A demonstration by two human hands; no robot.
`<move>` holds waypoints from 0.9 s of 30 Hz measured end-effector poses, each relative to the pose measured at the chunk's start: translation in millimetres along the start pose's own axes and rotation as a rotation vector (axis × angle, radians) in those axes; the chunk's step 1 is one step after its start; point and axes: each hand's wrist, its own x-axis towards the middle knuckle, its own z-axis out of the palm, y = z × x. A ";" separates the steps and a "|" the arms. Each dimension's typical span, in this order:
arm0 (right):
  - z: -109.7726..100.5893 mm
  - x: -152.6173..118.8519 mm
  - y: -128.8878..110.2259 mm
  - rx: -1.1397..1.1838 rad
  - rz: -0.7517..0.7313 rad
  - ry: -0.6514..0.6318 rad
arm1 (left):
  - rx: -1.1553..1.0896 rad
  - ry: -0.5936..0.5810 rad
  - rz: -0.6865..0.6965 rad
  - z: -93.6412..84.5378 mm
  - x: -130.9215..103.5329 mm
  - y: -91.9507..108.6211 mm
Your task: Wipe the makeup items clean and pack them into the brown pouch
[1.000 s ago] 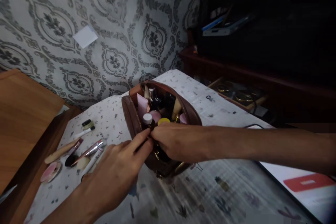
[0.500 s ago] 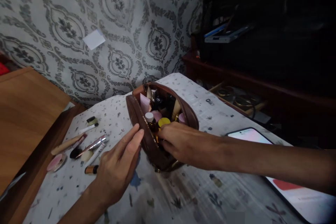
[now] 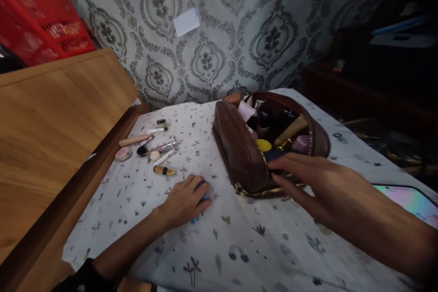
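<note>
The brown zip bag [image 3: 237, 148] lies open on the patterned cloth. Inside are a yellow round lid [image 3: 264, 145], a pale pink tube [image 3: 246, 110] and several dark items. My right hand [image 3: 318, 182] is at the bag's near edge, its fingers stretched out and apart, the fingertips by a dark blue thing inside. To the left of the bag my left hand [image 3: 188, 196] rests low over the cloth with curled fingers; something small and dark blue shows between them, too hidden to name. Close by lies an orange-and-black tube [image 3: 164, 170] with a gold end.
Brushes, a pink compact [image 3: 122, 153], a small green-and-black jar [image 3: 162, 123] and slim tubes lie left of the bag. A phone [image 3: 407, 198] is at the right, partly behind my right arm. Beyond the left edge stand a wooden panel [image 3: 68, 100] and a red basket [image 3: 41, 23].
The view has shifted left. My left hand has left the bag's side and is down on the cloth with fingers curled. My right hand has drawn back from deep inside the bag to its edge.
</note>
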 end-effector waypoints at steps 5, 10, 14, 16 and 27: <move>3.4 -3.0 -17.3 -0.172 -0.188 0.143 | 0.029 0.082 -0.017 8.8 -14.2 -19.2; 14.7 -8.1 -37.7 -0.155 -0.189 0.205 | 0.095 0.202 -0.211 -1.2 -26.9 -62.0; 41.8 -3.6 -60.3 0.130 -0.181 0.136 | 0.022 0.143 -0.250 -2.9 -42.8 -96.8; 61.1 1.7 -72.6 0.278 -0.147 0.010 | 0.004 0.097 -0.235 3.0 -48.9 -107.4; 171.2 38.1 -91.7 1.216 0.509 -0.307 | -0.393 0.274 -0.339 2.7 -22.2 -71.1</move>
